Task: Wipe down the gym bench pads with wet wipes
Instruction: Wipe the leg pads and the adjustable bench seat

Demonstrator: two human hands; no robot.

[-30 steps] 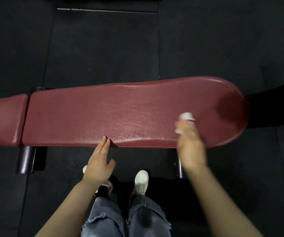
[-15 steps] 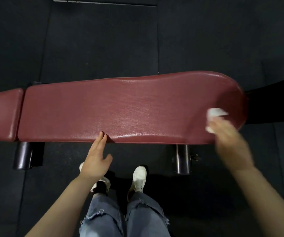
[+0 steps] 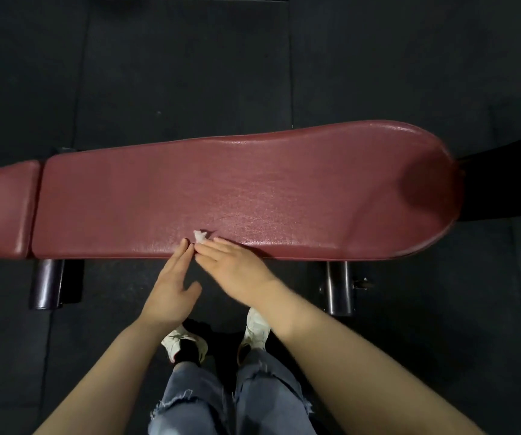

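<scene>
Right hand (image 3: 231,266) lies with its fingers stretched flat, pressing a small white wet wipe (image 3: 200,236) onto the near edge of the long maroon bench pad (image 3: 253,189). Just beside it, the left hand (image 3: 171,287) rests relaxed and unclenched, fingertips touching the same edge. A shorter pad (image 3: 0,211) adjoins on the left, above dark floor mats (image 3: 174,64).

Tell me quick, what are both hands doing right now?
Left hand: open, straight fingers resting on the long pad's near edge, holding nothing.
Right hand: flat fingers pressing the white wipe onto the pad.
</scene>
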